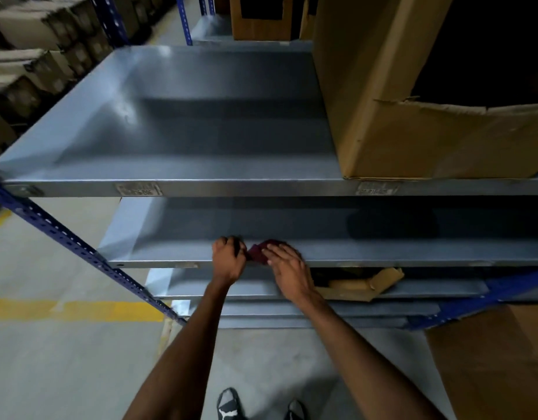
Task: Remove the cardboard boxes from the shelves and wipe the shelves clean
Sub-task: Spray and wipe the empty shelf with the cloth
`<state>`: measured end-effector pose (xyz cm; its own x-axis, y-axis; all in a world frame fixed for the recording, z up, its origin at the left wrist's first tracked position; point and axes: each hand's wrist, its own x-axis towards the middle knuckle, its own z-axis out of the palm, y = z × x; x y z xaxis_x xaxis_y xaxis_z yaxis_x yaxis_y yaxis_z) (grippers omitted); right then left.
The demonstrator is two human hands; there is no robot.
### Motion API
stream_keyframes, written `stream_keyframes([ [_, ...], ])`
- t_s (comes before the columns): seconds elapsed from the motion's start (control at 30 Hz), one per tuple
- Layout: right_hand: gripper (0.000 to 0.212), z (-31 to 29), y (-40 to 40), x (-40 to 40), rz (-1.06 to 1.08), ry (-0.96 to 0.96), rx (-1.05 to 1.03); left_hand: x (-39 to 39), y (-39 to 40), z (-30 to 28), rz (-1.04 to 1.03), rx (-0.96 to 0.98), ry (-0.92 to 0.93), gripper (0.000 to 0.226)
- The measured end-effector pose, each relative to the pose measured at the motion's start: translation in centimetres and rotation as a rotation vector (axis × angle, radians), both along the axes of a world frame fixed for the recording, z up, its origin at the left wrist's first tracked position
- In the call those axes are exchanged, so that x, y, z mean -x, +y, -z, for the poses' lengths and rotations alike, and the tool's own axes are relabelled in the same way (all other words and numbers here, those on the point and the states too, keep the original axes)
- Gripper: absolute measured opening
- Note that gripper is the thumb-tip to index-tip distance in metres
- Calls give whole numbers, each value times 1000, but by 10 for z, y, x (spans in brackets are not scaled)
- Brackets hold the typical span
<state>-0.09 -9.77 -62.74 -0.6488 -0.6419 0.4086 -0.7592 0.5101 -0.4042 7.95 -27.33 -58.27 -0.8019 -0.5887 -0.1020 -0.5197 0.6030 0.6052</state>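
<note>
Top shelf (176,116): cardboard box (413,122) stands at right.
Second shelf (352,253): being wiped.
Right hand (287,268): fingers flat, pressing cloth.
Left hand (228,257): fingers curled, gripping cloth's left end.
Maroon cloth (258,253): near edge; sweep it in overlapping strokes.

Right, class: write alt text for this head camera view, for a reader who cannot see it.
Two bare hands meet over a dark red cloth at the front edge of the second shelf: the left hand curls at one end, the right hand lies over the other. On the top shelf a large torn cardboard box stands at the right.
</note>
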Motion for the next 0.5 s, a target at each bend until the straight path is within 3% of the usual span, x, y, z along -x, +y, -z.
stream_keyframes([
  [0.1,36,-12,8,17,94,-42,-46,6,9,-15,96,108,-149,63],
  [0.2,41,-27,-16,13,205,-112,-56,21,22,-16,195,134,-119,74],
  [0.37,41,-4,28,6,20,-16,-45,32,22,14,264,190,-135,63],
  [0.5,38,-12,50,27,121,-45,-153,30,24,7,279,243,-108,68],
])
